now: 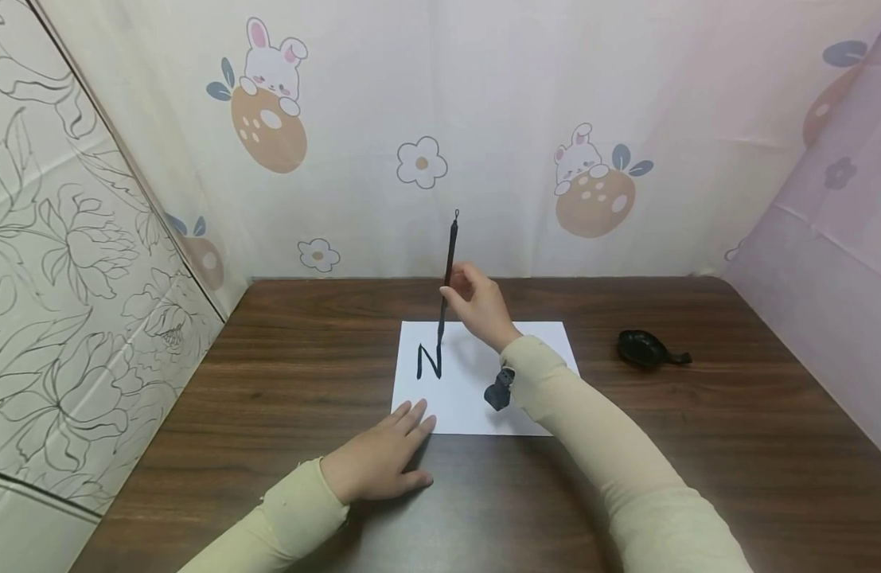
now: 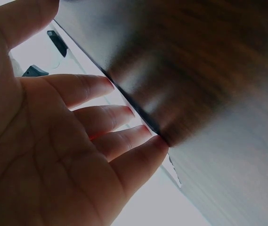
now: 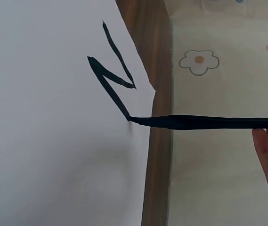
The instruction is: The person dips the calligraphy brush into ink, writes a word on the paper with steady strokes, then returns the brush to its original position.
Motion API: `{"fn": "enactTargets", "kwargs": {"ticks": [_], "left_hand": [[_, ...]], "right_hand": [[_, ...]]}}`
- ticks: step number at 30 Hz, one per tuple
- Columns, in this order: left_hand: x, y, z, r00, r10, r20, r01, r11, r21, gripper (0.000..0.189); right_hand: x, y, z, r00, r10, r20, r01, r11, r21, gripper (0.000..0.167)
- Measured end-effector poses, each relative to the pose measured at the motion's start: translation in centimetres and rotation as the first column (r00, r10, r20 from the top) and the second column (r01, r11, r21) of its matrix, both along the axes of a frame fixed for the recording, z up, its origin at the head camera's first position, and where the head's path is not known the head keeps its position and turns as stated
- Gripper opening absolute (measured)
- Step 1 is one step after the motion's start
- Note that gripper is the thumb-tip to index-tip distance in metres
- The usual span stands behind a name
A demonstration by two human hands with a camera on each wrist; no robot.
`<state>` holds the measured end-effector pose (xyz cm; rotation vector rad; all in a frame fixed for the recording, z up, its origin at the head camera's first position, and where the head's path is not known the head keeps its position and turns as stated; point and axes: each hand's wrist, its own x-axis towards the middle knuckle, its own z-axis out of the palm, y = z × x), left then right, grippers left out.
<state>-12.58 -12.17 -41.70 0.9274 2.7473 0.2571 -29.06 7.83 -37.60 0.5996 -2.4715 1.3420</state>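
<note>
A dark writing brush (image 1: 450,255) stands nearly upright between the thumb and fingers of my right hand (image 1: 479,306), which pinches it midway up the handle. In the right wrist view the brush (image 3: 195,122) has its tip at the end of a black stroke. That stroke belongs to a black letter N (image 1: 429,362) on the left part of a white sheet of paper (image 1: 476,398). My left hand (image 1: 383,458) lies with fingers spread, its fingertips on the sheet's lower left edge; the left wrist view shows the palm and straight fingers (image 2: 101,117).
A small black dish with a handle (image 1: 642,348) sits on the brown wooden table (image 1: 304,358) right of the paper. A black wrist camera (image 1: 499,390) hangs at the right cuff. Behind the table hangs a curtain (image 1: 483,95) printed with rabbits and flowers.
</note>
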Motion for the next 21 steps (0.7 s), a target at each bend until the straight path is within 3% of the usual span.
{"fn": "enactTargets", "kwargs": {"ticks": [12,21], "left_hand": [[0.1,0.0,0.2,1.0,-0.014,-0.002,0.014,1.0,0.018,0.073],[0.2,0.0,0.3,1.0,-0.016,-0.005,0.016,1.0,0.026,0.074]], "right_hand": [[1.1,1.0,0.7,0.998,0.006,-0.062,-0.005,1.0,0.019,0.028],[1.6,1.0,0.6,0.998,0.019,-0.054,-0.017,0.999,0.036,0.02]]}}
